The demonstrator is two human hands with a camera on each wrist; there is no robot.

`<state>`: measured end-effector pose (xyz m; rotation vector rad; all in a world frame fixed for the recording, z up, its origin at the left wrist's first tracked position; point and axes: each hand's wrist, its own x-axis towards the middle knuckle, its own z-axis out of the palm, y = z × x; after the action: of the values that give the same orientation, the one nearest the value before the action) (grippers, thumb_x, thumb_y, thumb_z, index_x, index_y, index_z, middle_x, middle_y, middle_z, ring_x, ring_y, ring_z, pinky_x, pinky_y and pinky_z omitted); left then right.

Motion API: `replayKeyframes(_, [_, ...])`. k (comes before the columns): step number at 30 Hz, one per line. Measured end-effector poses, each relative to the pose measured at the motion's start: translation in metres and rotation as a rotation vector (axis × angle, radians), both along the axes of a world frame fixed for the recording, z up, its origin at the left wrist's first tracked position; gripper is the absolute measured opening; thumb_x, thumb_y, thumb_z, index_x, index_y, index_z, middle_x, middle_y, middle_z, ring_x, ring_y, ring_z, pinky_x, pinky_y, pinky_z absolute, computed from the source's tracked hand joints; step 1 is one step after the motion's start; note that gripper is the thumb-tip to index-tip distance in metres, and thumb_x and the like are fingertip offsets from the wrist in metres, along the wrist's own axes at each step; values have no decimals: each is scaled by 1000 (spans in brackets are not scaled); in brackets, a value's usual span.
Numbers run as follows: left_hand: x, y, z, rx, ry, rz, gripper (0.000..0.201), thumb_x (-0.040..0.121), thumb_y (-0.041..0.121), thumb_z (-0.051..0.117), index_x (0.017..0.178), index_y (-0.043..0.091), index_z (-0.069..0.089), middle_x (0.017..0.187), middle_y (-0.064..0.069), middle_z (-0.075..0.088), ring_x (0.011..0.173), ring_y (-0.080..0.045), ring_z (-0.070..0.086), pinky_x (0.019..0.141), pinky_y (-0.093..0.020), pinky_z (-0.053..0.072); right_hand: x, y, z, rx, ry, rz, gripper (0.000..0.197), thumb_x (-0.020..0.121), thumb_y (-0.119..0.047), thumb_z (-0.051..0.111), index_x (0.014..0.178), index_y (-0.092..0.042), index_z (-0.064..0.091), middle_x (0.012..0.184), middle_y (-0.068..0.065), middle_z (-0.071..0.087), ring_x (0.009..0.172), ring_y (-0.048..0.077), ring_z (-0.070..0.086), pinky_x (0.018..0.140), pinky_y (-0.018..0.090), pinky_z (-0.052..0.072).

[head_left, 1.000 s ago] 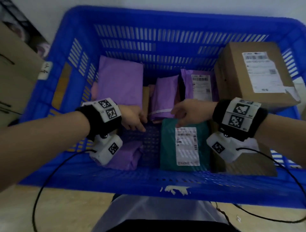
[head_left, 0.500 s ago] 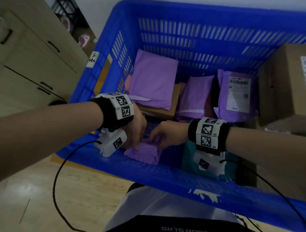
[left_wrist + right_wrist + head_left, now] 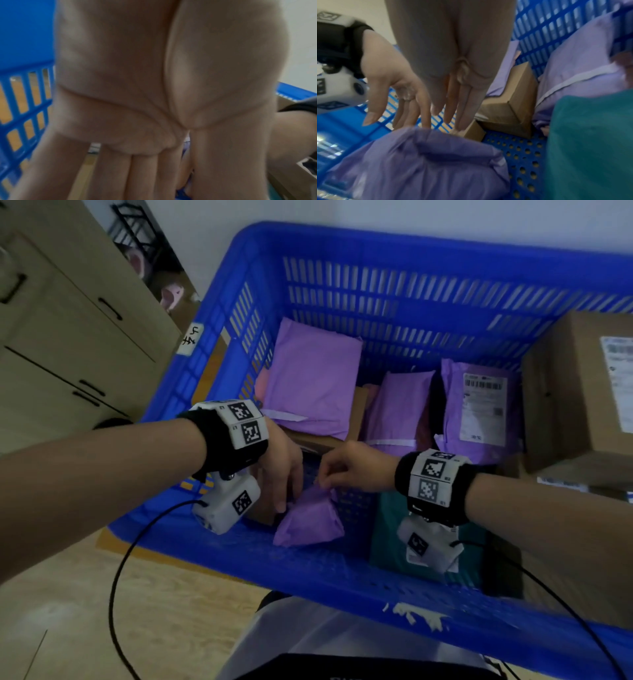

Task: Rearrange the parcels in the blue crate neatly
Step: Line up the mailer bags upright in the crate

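The blue crate (image 3: 376, 244) holds several soft purple parcels, a teal parcel (image 3: 387, 535) and cardboard boxes. A small crumpled purple parcel (image 3: 308, 522) lies on the crate floor at the near left. My left hand (image 3: 282, 501) hangs over its left end, fingers straight and pointing down, tips touching it. My right hand (image 3: 325, 481) reaches to the parcel's top edge from the right. In the right wrist view the right hand (image 3: 450, 115) has straight fingers just above the purple parcel (image 3: 428, 162), beside the open left hand (image 3: 399, 108). The left hand (image 3: 154, 169) fills its own wrist view.
A small brown box (image 3: 263, 508) stands behind my left hand. A large purple parcel (image 3: 311, 378) lies on a flat box at the back left. A big cardboard box (image 3: 582, 392) fills the right end. A beige cabinet (image 3: 68, 337) stands left of the crate.
Both hands left the middle parcels and came down to the small purple parcel at the crate's near left. My view swung left; the parcel now stands more bunched up.
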<state>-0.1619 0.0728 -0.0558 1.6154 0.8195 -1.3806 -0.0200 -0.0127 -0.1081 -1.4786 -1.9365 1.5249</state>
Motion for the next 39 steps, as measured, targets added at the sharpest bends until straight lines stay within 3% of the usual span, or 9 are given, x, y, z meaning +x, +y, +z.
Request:
replayKeyframes(2, [1,-2,0,30,-13,-4,50,85,8,67,133,9,51,97,-5,63,54,-1,62,47,-11,49,4,-1,0,-38,-20,39,16,82,5,64,97,4,69,95,17,71,72,6,60,66,13,48])
replayKeyframes(6, [7,-13,3,17,-7,-121,49,87,11,65,134,10,51,103,-5,57,71,-8,55,47,-7,47,3,-13,6,-161,-134,261,51,76,3,71,124,-3,58,106,-1,60,66,-19,52,62,-5,36])
replayKeyframes(11, [11,-15,0,1,9,-164,52,87,11,65,136,11,49,109,-7,58,83,-14,58,48,-7,49,-10,-32,4,-163,-222,248,72,72,-29,81,135,-22,45,119,-13,55,102,7,47,74,3,34])
replayKeyframes(16, [7,-9,-1,33,31,-191,45,86,15,67,128,4,54,98,-5,61,68,-6,60,46,-10,48,-18,-26,-2,-97,-216,157,58,78,-20,74,131,-15,51,128,8,57,112,22,55,93,28,43])
replayKeyframes(20, [5,0,3,111,-17,-172,51,82,19,72,128,7,54,125,-14,63,92,-18,60,54,-15,52,-10,-10,4,-109,-114,-20,48,79,-9,73,124,-5,57,116,8,62,95,14,55,76,18,46])
replayKeyframes(25, [5,4,2,217,-149,29,66,71,19,81,130,15,51,128,-11,61,112,-29,63,78,-36,57,0,8,11,-279,99,-347,39,82,5,66,120,6,58,92,12,60,72,17,55,60,23,50])
replayKeyframes(31, [15,3,0,553,-353,-57,67,68,33,82,123,11,50,113,-4,61,99,-21,59,89,-34,52,17,16,27,-310,148,-561,30,82,2,67,112,5,64,73,5,60,56,9,57,50,15,53])
replayKeyframes(35, [22,10,19,585,-442,-18,58,74,31,78,120,11,50,101,0,52,92,-18,52,76,-30,51,31,14,47,-304,234,-612,29,85,1,65,113,7,62,91,15,62,77,21,61,72,28,57])
replayKeyframes(39, [23,27,42,627,-550,85,61,74,37,77,125,12,54,112,0,53,99,-18,57,88,-35,53,47,13,75,-225,310,-612,35,89,-13,64,121,0,60,98,9,64,73,12,62,64,17,55])
